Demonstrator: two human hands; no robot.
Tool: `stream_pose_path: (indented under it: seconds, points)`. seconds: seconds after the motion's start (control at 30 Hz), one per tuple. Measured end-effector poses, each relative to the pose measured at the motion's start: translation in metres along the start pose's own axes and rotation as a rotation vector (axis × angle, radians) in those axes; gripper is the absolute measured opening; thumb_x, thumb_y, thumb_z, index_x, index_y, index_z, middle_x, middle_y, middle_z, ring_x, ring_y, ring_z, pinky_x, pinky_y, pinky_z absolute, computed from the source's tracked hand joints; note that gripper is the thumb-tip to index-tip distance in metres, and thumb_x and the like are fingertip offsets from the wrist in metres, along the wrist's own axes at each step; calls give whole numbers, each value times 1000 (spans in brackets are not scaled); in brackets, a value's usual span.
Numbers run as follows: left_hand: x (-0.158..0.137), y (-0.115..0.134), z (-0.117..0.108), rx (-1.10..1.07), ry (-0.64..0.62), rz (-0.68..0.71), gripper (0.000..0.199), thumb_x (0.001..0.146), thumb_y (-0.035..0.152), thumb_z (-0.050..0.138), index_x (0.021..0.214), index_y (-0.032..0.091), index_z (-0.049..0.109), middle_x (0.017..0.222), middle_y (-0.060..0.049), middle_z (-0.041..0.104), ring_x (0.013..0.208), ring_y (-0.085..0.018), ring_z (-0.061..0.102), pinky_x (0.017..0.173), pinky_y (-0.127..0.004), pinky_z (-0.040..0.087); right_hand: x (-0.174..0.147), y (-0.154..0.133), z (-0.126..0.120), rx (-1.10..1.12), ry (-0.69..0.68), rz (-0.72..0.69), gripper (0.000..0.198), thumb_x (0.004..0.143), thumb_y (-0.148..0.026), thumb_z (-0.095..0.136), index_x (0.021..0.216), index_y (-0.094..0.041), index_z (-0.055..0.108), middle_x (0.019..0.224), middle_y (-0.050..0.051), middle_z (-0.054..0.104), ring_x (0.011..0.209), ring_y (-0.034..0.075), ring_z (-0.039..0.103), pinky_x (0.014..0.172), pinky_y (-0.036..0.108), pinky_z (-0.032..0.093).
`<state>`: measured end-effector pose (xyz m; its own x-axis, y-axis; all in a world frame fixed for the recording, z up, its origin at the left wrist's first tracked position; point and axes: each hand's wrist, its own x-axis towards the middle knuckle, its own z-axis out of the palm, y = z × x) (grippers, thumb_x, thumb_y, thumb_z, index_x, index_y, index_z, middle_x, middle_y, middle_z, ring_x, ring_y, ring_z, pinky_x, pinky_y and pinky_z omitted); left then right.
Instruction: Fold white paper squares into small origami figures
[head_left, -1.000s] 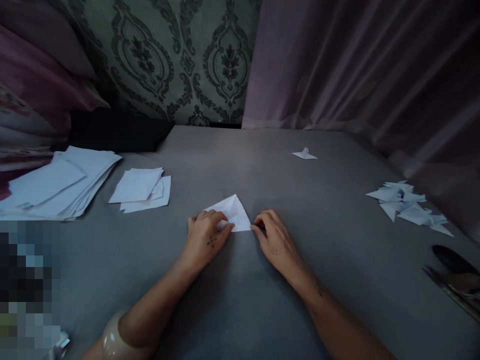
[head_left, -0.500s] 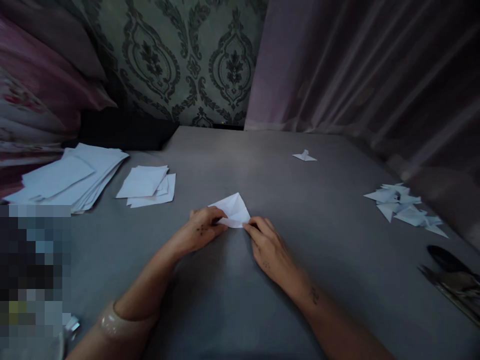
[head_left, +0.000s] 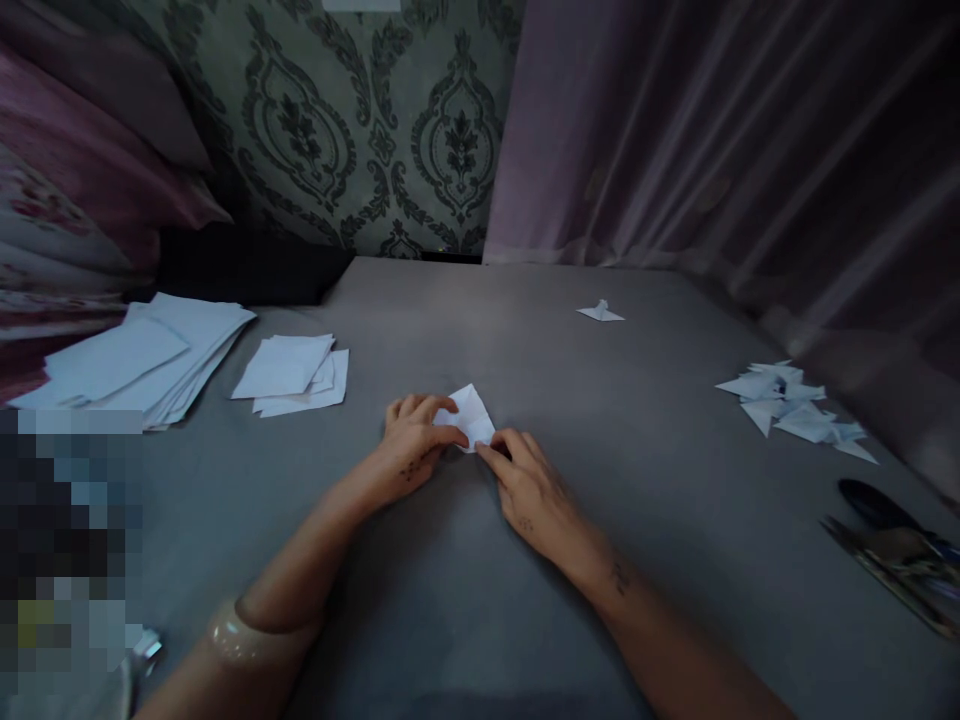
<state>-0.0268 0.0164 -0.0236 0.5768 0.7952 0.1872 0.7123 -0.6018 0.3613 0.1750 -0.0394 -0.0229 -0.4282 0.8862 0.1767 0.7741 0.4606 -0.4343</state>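
Observation:
A small white folded paper (head_left: 466,412) with crease lines lies at the middle of the grey tabletop, one corner pointing away from me. My left hand (head_left: 420,440) curls over its left side, with thumb and fingers on the paper. At the lower right edge, my right hand (head_left: 529,480) pinches the paper between thumb and forefinger. The part of the sheet beneath my left fingers is hidden.
To the left are a stack of white sheets (head_left: 191,345) and a smaller pile of paper squares (head_left: 281,367). A folded paper bird (head_left: 601,311) stands far right of centre. Several more folded birds (head_left: 787,400) lie at the right, near dark-handled tools (head_left: 892,560).
The left hand's thumb and fingers have moved further over the paper, and its near edge looks more folded in. The right hand has shifted slightly left. The whole view has turned a little.

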Motion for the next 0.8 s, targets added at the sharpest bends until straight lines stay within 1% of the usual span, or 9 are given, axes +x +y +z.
stream_pose_path:
  seconds: [0.1, 0.17, 0.2, 0.27, 0.37, 0.4, 0.53, 0.67, 0.8]
  points:
    - [3, 4, 5, 106, 196, -19, 37, 84, 18, 54, 118, 31, 58, 135, -9, 38, 121, -31, 33, 98, -51, 26, 0, -1, -1, -6, -17, 9, 46, 85, -2, 38, 122, -23, 56, 106, 9, 54, 98, 21, 49, 89, 37, 46]
    - [4, 6, 10, 101, 266, -53, 52, 81, 23, 60, 131, 25, 43, 133, -14, 37, 119, -31, 37, 98, -49, 30, 0, -2, -2, -7, -29, 17, 45, 85, -1, 39, 119, -23, 58, 107, 9, 54, 100, 21, 49, 89, 36, 46]
    - [4, 6, 12, 72, 273, -57, 56, 81, 25, 61, 132, 22, 39, 129, -15, 40, 116, -30, 41, 96, -47, 34, 0, -2, -3, -6, -33, 18, 45, 85, -1, 39, 119, -22, 59, 109, 9, 54, 101, 21, 48, 90, 36, 45]
    - [4, 5, 17, -16, 236, -38, 47, 82, 27, 59, 125, 18, 41, 117, -13, 48, 107, -26, 48, 90, -43, 41, 0, -2, -4, 8, -39, 14, 44, 84, -1, 39, 118, -21, 59, 111, 9, 54, 103, 21, 48, 91, 36, 44]
    - [5, 3, 23, -153, 92, 23, 18, 88, 23, 48, 105, 17, 52, 99, -8, 55, 93, -20, 54, 82, -34, 46, -1, 2, -8, 70, -44, 3, 45, 83, 0, 39, 117, -21, 61, 108, 8, 55, 103, 20, 49, 92, 35, 44]
    - [5, 3, 24, -180, 48, 43, 15, 90, 22, 44, 99, 18, 54, 95, -6, 56, 91, -18, 55, 81, -32, 46, 0, 5, -9, 105, -45, 0, 45, 83, 0, 40, 116, -22, 61, 107, 7, 56, 103, 19, 50, 92, 35, 44]
    - [5, 5, 25, -189, -9, 114, 25, 94, 23, 36, 93, 18, 61, 93, -6, 60, 90, -17, 55, 83, -29, 45, 2, 19, -12, 257, -33, 43, 44, 80, 0, 43, 109, -23, 67, 103, 6, 58, 99, 16, 54, 91, 32, 44]
    - [3, 10, 23, -104, -25, 152, 29, 95, 22, 35, 97, 18, 64, 95, -8, 61, 93, -18, 54, 82, -30, 46, 3, 31, -13, 323, -18, 94, 41, 78, 0, 44, 100, -22, 71, 98, 4, 61, 92, 14, 58, 87, 29, 45]
    - [1, 18, 18, -25, -88, 169, 29, 94, 19, 36, 105, 19, 63, 97, -8, 59, 94, -19, 54, 84, -31, 46, 3, 36, -17, 331, -36, 107, 41, 76, 0, 45, 96, -23, 72, 96, 4, 63, 89, 14, 59, 86, 29, 46]
